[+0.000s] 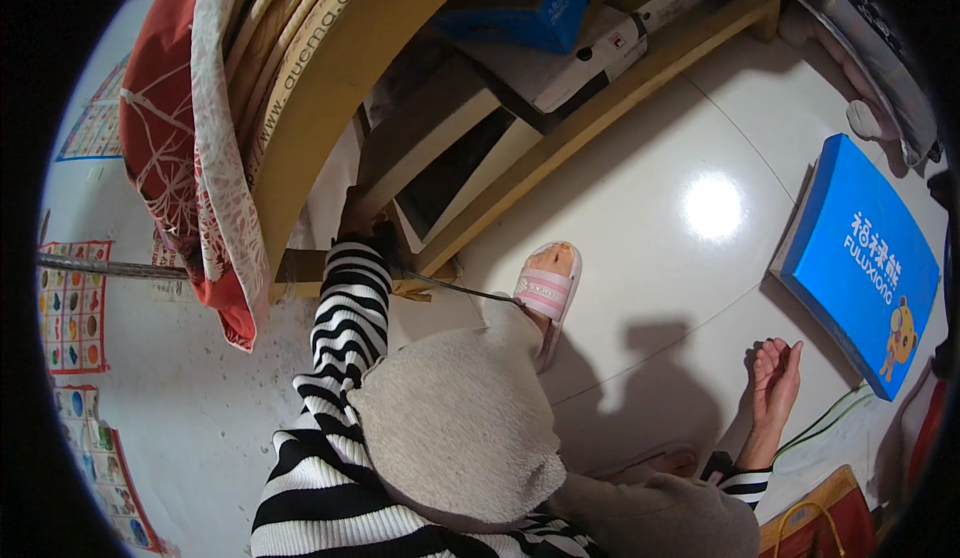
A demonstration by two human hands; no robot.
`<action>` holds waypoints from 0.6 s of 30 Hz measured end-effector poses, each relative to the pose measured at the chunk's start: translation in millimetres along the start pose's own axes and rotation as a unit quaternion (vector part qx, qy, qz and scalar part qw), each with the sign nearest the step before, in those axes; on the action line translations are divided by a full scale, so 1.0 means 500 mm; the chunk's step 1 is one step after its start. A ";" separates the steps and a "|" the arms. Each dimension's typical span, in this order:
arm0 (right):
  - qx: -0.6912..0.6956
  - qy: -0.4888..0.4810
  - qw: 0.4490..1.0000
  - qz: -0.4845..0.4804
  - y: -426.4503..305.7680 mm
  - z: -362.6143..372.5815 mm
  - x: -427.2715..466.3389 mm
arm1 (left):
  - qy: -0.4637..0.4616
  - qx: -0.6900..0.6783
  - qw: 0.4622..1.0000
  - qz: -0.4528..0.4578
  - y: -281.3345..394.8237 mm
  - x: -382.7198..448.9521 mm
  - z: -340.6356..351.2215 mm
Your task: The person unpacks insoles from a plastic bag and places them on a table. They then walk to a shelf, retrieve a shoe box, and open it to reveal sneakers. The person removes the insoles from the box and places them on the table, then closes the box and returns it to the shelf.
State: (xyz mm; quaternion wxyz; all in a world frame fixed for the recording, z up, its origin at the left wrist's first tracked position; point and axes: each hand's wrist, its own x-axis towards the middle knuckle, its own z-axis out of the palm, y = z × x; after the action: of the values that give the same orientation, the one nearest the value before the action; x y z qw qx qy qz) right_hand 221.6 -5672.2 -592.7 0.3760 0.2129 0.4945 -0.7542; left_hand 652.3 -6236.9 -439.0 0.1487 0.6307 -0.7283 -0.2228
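My left hand (361,213) reaches in under the bed-like wooden frame (592,134), beside its corner. It lies in shadow, and I cannot tell whether its fingers hold anything. A dark cable (450,286) runs from near that wrist across to my slippered foot. To the right, my right hand (776,382) hangs above the floor, fingers loosely curled and nothing in them. Nearest to it is a flat blue cardboard box (847,258) with white writing and a cartoon bear. Under the frame, close to my left hand, stands a box-like piece with a dark opening (454,172).
A blue box (517,14) and a white shoe box (592,63) are stowed under the frame. Red patterned bedding (169,108) overhangs its edge at left. A red paper bag (832,517) stands at lower right. A pink slipper (551,295) is on the tiled floor (637,258).
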 end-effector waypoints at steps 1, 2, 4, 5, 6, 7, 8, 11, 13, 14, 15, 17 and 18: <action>0.001 0.000 1.000 0.000 0.002 -0.007 0.001 | 0.004 0.010 1.000 0.007 -0.001 0.003 -0.006; 0.002 -0.001 1.000 0.000 0.005 -0.014 0.002 | 0.003 0.017 1.000 0.011 -0.002 0.006 -0.009; 0.004 0.000 1.000 0.000 0.008 -0.023 0.001 | 0.006 0.027 0.999 0.018 0.000 0.007 -0.010; 0.004 0.001 1.000 0.001 0.010 -0.025 0.000 | 0.005 0.030 0.999 0.020 0.000 0.008 -0.010; 0.003 0.001 1.000 0.003 0.010 -0.027 -0.001 | 0.004 0.032 0.999 0.021 0.000 0.009 -0.010; 0.002 0.001 1.000 0.003 0.011 -0.028 -0.002 | 0.004 0.034 0.999 0.021 -0.001 0.007 -0.010; 0.000 0.001 1.000 0.003 0.011 -0.027 -0.003 | 0.001 0.034 0.999 0.019 -0.005 0.002 -0.009; 0.008 -0.004 1.000 0.001 0.004 -0.026 -0.004 | -0.002 0.030 0.999 0.012 -0.014 -0.009 0.004; 0.010 -0.006 1.000 0.001 0.005 -0.024 -0.001 | -0.003 0.026 1.000 -0.001 -0.028 -0.026 0.011; 0.008 -0.004 1.000 0.000 0.006 -0.020 -0.001 | -0.003 0.024 1.000 -0.006 -0.034 -0.031 0.016; 0.006 -0.003 1.000 -0.002 0.006 -0.017 -0.001 | -0.003 0.019 1.000 -0.011 -0.038 -0.035 0.023; 0.008 -0.007 1.000 0.004 0.008 -0.009 -0.003 | 0.003 0.019 1.000 -0.016 -0.043 -0.039 0.022; 0.009 -0.008 1.000 0.005 0.006 -0.008 -0.003 | 0.006 0.018 1.000 -0.014 -0.038 -0.037 0.022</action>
State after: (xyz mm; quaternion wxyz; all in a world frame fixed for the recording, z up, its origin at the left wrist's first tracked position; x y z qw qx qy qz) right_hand 224.7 -5668.9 -595.0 0.3821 0.2125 0.4836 -0.7583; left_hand 665.9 -6219.3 -456.9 0.1386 0.6448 -0.7224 -0.2076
